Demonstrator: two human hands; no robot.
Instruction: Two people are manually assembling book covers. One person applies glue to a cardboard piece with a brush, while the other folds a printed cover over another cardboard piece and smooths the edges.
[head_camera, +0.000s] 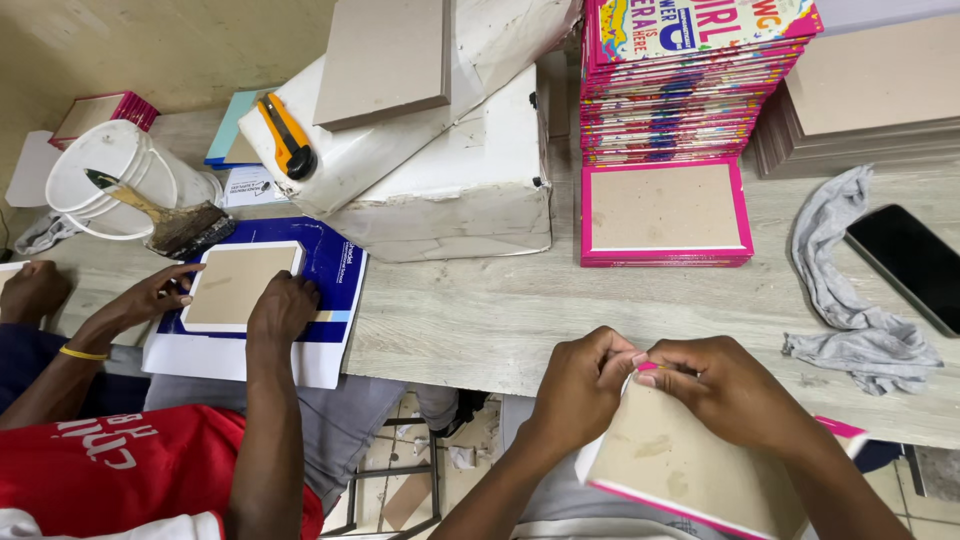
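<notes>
Pink-edged book cover (690, 470) held at the table (480, 320) edge, corner being pinched.

Cover is propped against the lap, board side up, so its top corner faces the fingers; left hand (580, 385) and right hand (725, 390) are closed on that pink corner. Beside them, a co-worker's hands (285, 305) press a board flat.

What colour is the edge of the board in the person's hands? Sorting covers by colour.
Bright pink border, seen in the head view.

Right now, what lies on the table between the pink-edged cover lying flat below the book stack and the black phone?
In the head view, a crumpled grey cloth lies between the pink-edged cover and the black phone; otherwise bare wooden table.
</notes>
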